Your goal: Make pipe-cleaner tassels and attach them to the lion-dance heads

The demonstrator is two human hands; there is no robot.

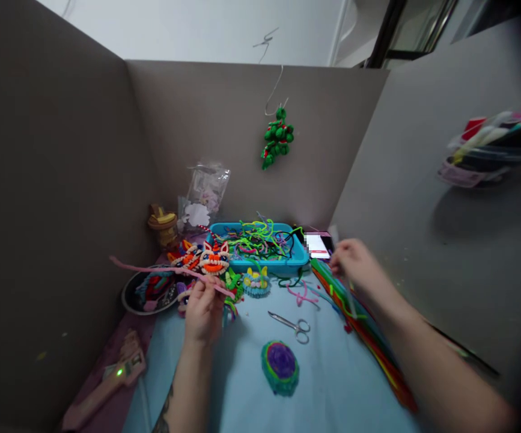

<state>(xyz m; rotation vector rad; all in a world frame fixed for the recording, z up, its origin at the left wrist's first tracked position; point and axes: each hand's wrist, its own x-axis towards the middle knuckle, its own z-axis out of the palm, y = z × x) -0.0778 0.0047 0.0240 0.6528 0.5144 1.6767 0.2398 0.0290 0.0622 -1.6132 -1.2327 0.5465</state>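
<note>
My left hand (204, 310) is closed around a long pink pipe cleaner (152, 267) that sticks out to the left over the desk. My right hand (353, 264) pinches a thin white pipe cleaner (342, 273) above a bundle of coloured pipe cleaners (359, 325) lying along the right edge. A purple and green oval piece (280, 365) lies on the blue mat in front of me. Small scissors (292, 325) lie between my hands.
A blue tray (260, 261) of tangled pipe cleaners stands at the back. Finished animal faces (213, 258) sit beside it, with a metal bowl (140, 297) at the left. A pink glue gun (107, 382) lies front left. Grey partition walls surround the desk; a green ornament (277, 137) hangs on the back one.
</note>
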